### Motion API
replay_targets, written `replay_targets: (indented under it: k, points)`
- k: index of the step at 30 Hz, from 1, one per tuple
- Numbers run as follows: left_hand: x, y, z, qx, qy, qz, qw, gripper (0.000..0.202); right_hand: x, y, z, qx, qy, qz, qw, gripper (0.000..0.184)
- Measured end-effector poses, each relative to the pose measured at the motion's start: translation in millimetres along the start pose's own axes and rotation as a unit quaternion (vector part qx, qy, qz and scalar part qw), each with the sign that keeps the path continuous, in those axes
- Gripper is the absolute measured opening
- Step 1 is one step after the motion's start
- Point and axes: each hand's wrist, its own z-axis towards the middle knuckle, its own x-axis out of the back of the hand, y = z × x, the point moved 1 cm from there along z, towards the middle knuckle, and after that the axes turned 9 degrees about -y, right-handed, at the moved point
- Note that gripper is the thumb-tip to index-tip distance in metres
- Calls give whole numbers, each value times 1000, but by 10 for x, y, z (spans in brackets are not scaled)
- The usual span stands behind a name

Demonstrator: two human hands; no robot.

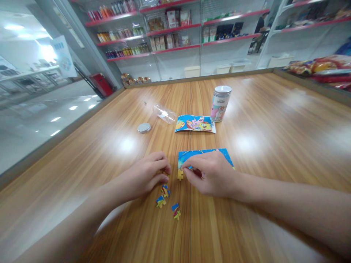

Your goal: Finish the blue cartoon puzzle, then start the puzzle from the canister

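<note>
Head view: on a wooden counter [208, 230], the right hand [214, 173] bends over a partly assembled jigsaw [188, 156]. Left of the jigsaw, the left hand [152, 171] curls; whether either pinches anything, I cannot tell. Loose pieces [161, 201] lie near-left.

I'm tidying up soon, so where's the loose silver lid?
In the head view, the loose silver lid lies left of centre, beside the clear container, beyond the left hand.
</note>
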Motion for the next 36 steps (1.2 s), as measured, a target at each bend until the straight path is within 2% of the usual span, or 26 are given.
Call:
replay_targets:
  k: [4,9,11,13,15,21,25,36]
  points:
    - [21,3,1,-16,14,-14,1000,10,2,5,5,-3,5,0,1000,15]
    - [-48,137,41,-50,149,-89,984,7,6,-11,16,16,-8,-9,1000,14]
    - [-120,199,61,-55,178,-143,972,7,2,-18,18,23,-18,-16,999,21]
    - [-186,235,76,-63,177,-183,965,10,-1,-17,17,29,-30,-20,999,27]
    - [-216,237,81,-67,169,-176,967,14,5,-5,13,27,-44,-26,998,28]
    - [-157,113,84,-130,143,5,981,27,51,40,10,-67,-115,-85,988,28]
    - [-177,47,114,-148,114,47,981,24,42,17,26,-105,-172,-119,972,29]
    - [-174,47,136,-152,105,39,982,18,27,-28,60,-128,-191,-152,961,31]
